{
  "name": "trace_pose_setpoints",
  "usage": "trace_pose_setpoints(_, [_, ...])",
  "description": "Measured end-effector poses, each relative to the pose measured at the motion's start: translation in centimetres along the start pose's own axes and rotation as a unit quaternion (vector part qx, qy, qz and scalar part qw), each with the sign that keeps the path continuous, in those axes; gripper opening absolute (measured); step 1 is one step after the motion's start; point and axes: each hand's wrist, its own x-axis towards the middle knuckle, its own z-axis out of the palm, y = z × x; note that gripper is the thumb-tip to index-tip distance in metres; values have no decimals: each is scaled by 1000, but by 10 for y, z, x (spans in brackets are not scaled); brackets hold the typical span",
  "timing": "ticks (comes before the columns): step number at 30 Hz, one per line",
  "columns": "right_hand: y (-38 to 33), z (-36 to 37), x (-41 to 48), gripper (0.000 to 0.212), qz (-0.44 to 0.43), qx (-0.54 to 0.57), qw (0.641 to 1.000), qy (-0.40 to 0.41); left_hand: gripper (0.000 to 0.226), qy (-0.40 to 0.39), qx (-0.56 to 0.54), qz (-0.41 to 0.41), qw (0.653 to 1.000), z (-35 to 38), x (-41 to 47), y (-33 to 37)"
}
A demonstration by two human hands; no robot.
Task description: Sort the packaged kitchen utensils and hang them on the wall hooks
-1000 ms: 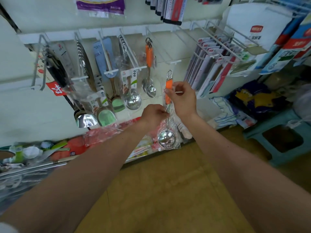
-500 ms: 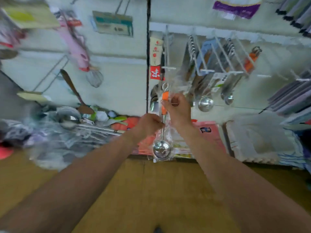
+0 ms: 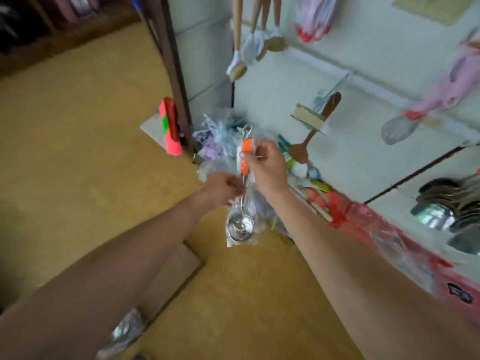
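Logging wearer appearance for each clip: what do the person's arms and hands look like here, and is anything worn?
The left forearm and right forearm are bare to the frame edge, no sleeve in view. The left hand and right hand are ungloved; no watch, bracelet or ring shows, though blur could hide a thin one.

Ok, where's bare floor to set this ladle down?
The yellow floor left of the brown post is bare, and so is the stretch near you, below the ladle. Crowded: the pile of packaged utensils along the wall, from the post rightward.
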Motion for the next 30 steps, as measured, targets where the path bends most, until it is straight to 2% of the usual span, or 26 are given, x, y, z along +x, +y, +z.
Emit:
trace_pose_setpoints(9, [-17, 292, -31, 24, -13, -22, 991, -130, 11, 97, -81, -97, 987, -232, -39, -153])
trace_pose_setpoints(15, [13, 453, -101, 26, 14, -34, 972, -233, 22, 156, -141, -201, 957, -328, -79, -292])
trace_pose_setpoints(18, [35, 507, -136, 26, 37, -44, 960, -274, 19, 170, -156, -231, 945, -350, -98, -353])
trace_pose_setpoints(21, [61, 543, -163, 26, 51, -57, 951, -300, 5, 166, -162, -249, 940, -359, -110, -401])
trace_pose_setpoints(30, [148, 578, -211, 23, 81, -126, 928, -341, 11, 141, -223, -294, 918, -319, -114, -503])
